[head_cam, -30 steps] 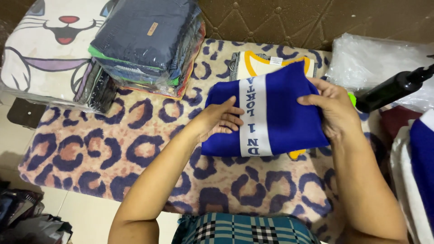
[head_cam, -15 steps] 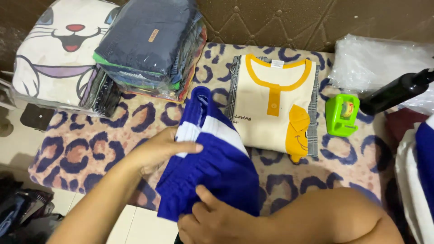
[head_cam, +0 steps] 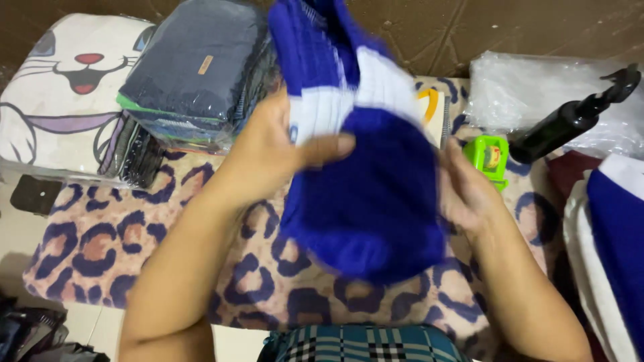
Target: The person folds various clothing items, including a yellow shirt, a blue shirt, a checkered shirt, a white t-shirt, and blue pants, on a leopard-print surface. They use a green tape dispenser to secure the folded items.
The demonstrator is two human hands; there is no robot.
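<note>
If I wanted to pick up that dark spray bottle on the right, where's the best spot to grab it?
Probably around the middle of its body. The dark spray bottle lies tilted on the clear plastic bags, nozzle up to the right, its long side exposed. Coming from above, with fingers across the narrow width, looks easiest; the trigger head is an awkward shape. The green tape dispenser sits close by its lower end, so stay clear of that.

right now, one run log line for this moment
left hand: grips blue and white knitted garment | right hand: at its right edge | garment: lifted above leopard-print mat
</note>
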